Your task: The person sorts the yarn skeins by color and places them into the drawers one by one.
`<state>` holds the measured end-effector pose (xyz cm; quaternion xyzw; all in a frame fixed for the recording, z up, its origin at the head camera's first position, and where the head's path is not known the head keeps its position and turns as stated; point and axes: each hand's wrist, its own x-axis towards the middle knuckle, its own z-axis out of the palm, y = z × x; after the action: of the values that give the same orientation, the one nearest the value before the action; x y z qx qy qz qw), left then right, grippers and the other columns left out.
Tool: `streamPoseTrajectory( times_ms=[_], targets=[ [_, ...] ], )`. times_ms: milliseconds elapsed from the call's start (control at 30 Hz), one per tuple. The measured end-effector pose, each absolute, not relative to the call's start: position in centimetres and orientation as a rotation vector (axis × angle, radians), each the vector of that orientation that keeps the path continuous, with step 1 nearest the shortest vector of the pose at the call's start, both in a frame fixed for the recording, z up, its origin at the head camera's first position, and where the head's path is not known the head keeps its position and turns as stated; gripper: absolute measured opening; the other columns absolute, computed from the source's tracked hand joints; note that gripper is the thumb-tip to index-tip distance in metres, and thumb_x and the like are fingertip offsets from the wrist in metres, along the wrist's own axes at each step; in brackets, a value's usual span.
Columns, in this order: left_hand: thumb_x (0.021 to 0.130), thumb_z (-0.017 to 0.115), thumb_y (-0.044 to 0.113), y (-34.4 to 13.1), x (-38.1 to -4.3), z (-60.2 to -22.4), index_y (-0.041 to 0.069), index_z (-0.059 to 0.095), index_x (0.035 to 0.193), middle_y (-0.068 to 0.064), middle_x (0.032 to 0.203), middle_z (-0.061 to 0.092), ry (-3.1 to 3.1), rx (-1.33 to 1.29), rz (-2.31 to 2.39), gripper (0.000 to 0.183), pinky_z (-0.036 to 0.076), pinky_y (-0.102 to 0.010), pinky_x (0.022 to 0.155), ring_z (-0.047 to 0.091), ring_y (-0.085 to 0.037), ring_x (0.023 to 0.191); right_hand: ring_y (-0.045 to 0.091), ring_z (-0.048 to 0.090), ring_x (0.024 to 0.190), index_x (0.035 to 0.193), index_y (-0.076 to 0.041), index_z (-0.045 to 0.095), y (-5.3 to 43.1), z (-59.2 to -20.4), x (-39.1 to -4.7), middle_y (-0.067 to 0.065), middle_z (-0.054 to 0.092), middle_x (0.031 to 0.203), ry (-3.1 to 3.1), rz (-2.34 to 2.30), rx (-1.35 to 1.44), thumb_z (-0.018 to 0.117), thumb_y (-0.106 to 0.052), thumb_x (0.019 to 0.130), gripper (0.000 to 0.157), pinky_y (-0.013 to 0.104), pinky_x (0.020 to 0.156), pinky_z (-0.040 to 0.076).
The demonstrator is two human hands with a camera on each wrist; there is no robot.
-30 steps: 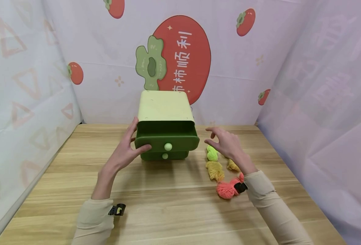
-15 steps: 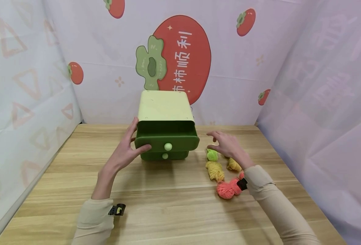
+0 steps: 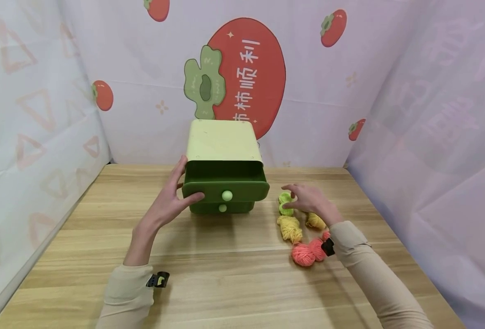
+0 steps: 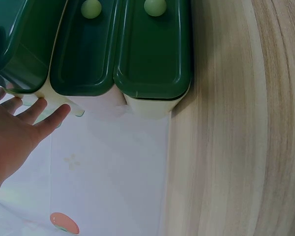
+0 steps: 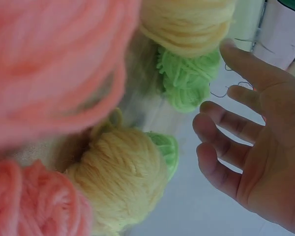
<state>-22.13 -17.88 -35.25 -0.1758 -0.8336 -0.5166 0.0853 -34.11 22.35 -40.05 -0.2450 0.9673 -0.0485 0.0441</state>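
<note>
A small cabinet [image 3: 224, 139] with a pale yellow-green shell and dark green drawers stands at the back centre. Its top drawer [image 3: 246, 191] is pulled out, and the part of its inside that shows holds nothing. My left hand [image 3: 170, 201] is at the cabinet's left side, thumb against the drawer front and straight, spread fingers along the side. My right hand [image 3: 309, 199], fingers parted and slightly bent, hovers over light green yarn balls [image 3: 285, 204] right of the cabinet. In the right wrist view the palm [image 5: 280, 162] is bare, and the green yarn [image 5: 189, 78] lies beyond the fingertips.
Yellow yarn [image 3: 290, 228] and coral yarn [image 3: 304, 254] lie nearer on the wooden table [image 3: 226, 283], with another yellow ball [image 3: 316, 221] beside my right wrist. Two closed lower drawers [image 4: 152, 49] show in the left wrist view. A printed cloth [image 3: 135, 128] walls the back and sides.
My right hand has come down and a little to the right, toward the green yarn. The left hand keeps its place at the cabinet, and the drawer has not moved.
</note>
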Motion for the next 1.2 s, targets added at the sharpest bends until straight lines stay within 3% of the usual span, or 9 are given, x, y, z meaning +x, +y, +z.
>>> streamPoseTrajectory(
  times_ms=[167,400,633,967,1200],
  targets=[
    [0.091,0.074,0.020,-17.85,-22.24,-35.37,0.015,0.003,0.161,-0.001,0.169,-0.001,-2.493,-0.520,-1.545,0.101,0.029,-0.057,0.119,0.012,-0.028,0.154,0.028,0.065,0.105,0.146,-0.011,0.049,22.25,-40.18,-34.13,0.013,0.067,0.117,2.893,-0.157,-0.677,0.074,-0.049,0.086,0.075,0.051,0.084,0.054],
    [0.090,0.074,0.021,-17.85,-22.29,-35.36,0.016,0.003,0.161,-0.001,0.169,0.000,-2.494,-0.508,-1.550,0.100,0.029,-0.057,0.119,0.009,-0.025,0.155,0.022,0.063,0.097,0.145,-0.014,0.052,22.26,-40.33,-34.47,0.006,0.067,0.106,2.811,-0.084,-0.609,0.074,-0.050,0.085,0.073,0.051,0.084,0.054],
    [0.090,0.074,0.021,-17.87,-22.18,-35.26,0.016,0.004,0.161,-0.004,0.169,0.000,-2.495,-0.511,-1.540,0.100,0.030,-0.057,0.119,0.009,-0.025,0.155,0.031,0.061,0.116,0.146,-0.013,0.050,22.34,-40.60,-34.61,0.014,0.066,0.127,2.760,-0.108,-0.576,0.074,-0.043,0.087,0.071,0.059,0.099,0.048],
    [0.090,0.074,0.020,-17.89,-22.11,-35.31,0.015,0.004,0.161,0.001,0.169,0.000,-2.485,-0.524,-1.542,0.100,0.030,-0.057,0.118,0.012,-0.027,0.154,0.028,0.062,0.110,0.142,-0.012,0.054,21.97,-40.76,-34.32,0.017,0.062,0.134,2.757,-0.160,-0.588,0.074,-0.027,0.089,0.059,0.058,0.096,0.050],
    [0.090,0.074,0.020,-17.90,-22.06,-35.29,0.016,0.003,0.162,0.004,0.168,-0.001,-2.484,-0.527,-1.540,0.101,0.029,-0.057,0.119,0.013,-0.028,0.154,0.030,0.064,0.108,0.136,-0.010,0.061,22.19,-40.95,-34.02,0.016,0.068,0.124,2.825,-0.213,-0.646,0.072,-0.023,0.090,0.049,0.053,0.090,0.053]
  ],
)
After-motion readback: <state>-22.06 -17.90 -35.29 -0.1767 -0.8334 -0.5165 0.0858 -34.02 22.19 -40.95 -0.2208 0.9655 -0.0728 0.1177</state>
